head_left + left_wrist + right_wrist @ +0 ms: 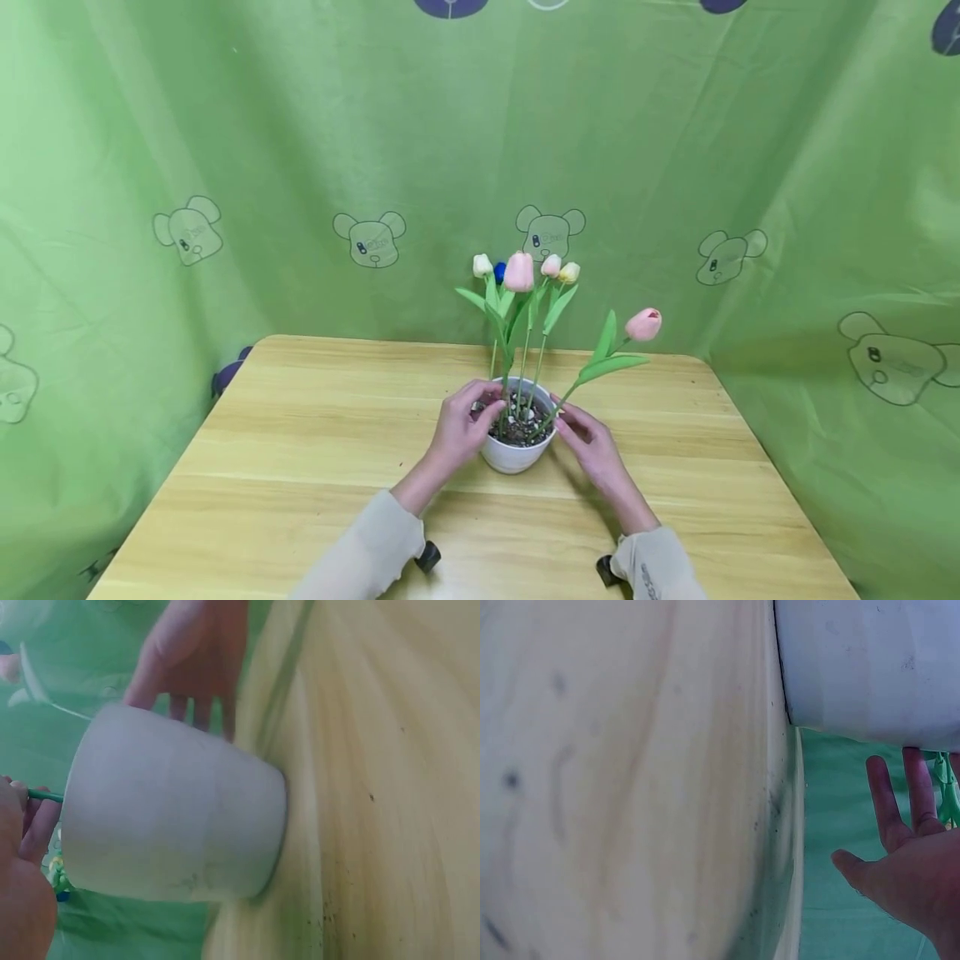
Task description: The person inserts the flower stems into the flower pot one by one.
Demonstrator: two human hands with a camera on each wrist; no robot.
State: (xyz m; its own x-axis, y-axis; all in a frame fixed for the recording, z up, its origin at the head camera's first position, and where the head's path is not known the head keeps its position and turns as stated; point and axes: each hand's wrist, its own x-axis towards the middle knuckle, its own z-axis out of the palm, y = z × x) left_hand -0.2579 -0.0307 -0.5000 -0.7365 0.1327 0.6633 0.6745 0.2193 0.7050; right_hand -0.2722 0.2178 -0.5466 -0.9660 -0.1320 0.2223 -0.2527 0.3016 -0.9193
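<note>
A white pot (pixel 512 457) filled with dark soil stands on the table, several tulips rising from it. At the pot's left rim, my left hand (pixel 463 422) pinches the stem of the front pink tulip (pixel 519 272). That green stem (pixel 45 796) shows between the left fingers in the left wrist view. My right hand (pixel 592 447) is at the right rim, thumb and index finger around the stem of a pink tulip (pixel 643 324) that leans far right. Its other fingers (pixel 885 796) extend beside the pot (pixel 870 667) in the right wrist view.
Behind the two held tulips stand a white tulip (pixel 482 266), a blue one (pixel 500 272), a smaller pink one (pixel 551 266) and a pale yellow one (pixel 569 273). The wooden table (pixel 315 417) meets a green curtain (pixel 285 108) printed with bear heads.
</note>
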